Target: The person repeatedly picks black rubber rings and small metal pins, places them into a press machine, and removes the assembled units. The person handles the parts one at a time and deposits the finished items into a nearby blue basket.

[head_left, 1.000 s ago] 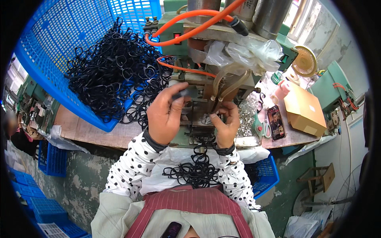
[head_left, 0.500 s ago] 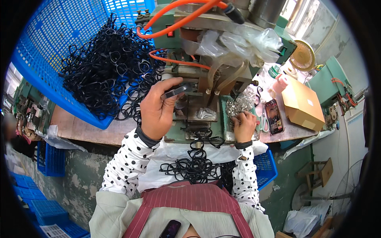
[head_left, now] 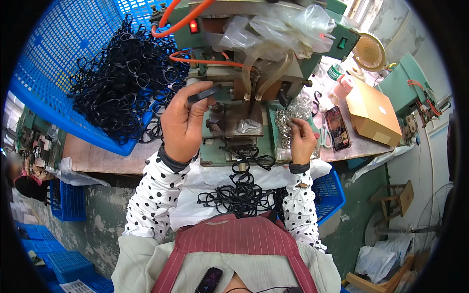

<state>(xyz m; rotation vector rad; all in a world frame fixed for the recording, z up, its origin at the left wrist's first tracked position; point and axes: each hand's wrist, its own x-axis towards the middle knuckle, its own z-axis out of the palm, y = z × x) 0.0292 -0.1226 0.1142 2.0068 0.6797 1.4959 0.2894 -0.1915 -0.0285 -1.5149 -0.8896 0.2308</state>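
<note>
My left hand (head_left: 181, 124) is closed, its thumb and fingers pinching a dark eyeglass frame (head_left: 205, 93) seen nearly edge-on beside the machine's metal fixture (head_left: 250, 128). Over at the right, my right hand (head_left: 304, 140) has thumb and forefinger pressed together at the edge of a pile of small shiny metal parts (head_left: 283, 122). Whatever those fingertips hold is too small to make out. A crumpled clear-silvery piece (head_left: 249, 126) lies on the fixture. In front of it, several black eyeglass frames (head_left: 239, 198) lie heaped on a white cloth (head_left: 183, 207) near my lap.
A blue basket (head_left: 53, 73) heaped with black eyeglass frames (head_left: 122, 83) stands at the left. Orange hoses (head_left: 181, 24) loop over the green machine (head_left: 337, 46). At the right are a phone (head_left: 337, 128), scissors (head_left: 324, 137), a cardboard box (head_left: 373, 117) and a pink bottle (head_left: 343, 87).
My right hand has drawn back slightly from over the metal parts, its fingertips now pinched together. My left hand still holds the eyeglass frame by the fixture. The whole view has shifted slightly.
</note>
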